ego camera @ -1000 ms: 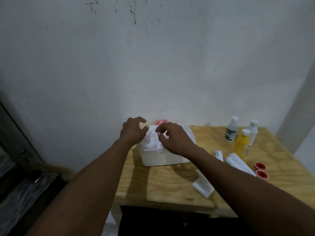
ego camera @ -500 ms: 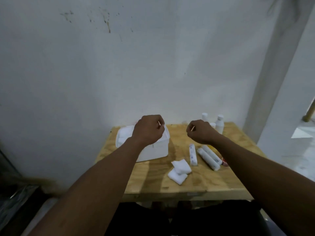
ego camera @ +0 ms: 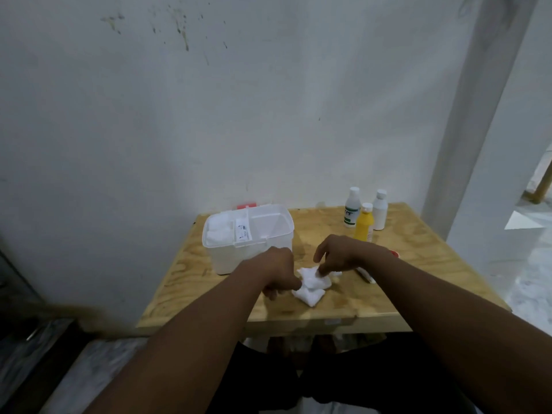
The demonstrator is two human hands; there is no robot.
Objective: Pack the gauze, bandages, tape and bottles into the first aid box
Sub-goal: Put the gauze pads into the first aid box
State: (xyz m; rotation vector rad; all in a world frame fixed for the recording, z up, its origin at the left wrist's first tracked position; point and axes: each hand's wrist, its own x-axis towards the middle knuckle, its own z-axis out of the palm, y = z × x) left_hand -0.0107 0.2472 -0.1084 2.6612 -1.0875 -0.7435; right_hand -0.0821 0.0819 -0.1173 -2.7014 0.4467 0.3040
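Both hands are on the gauze pads (ego camera: 310,286) near the table's (ego camera: 418,234) front edge: right hand (ego camera: 343,255) pinching one, left hand (ego camera: 279,271) curled beside them, grip unclear. Soft, light stuff, so grab by the middle.

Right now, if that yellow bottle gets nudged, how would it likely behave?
The yellow bottle stands upright, tall and narrow, so it would probably tip rather than slide. Once down, its round body would likely roll. The two white bottles close behind it might get knocked too.
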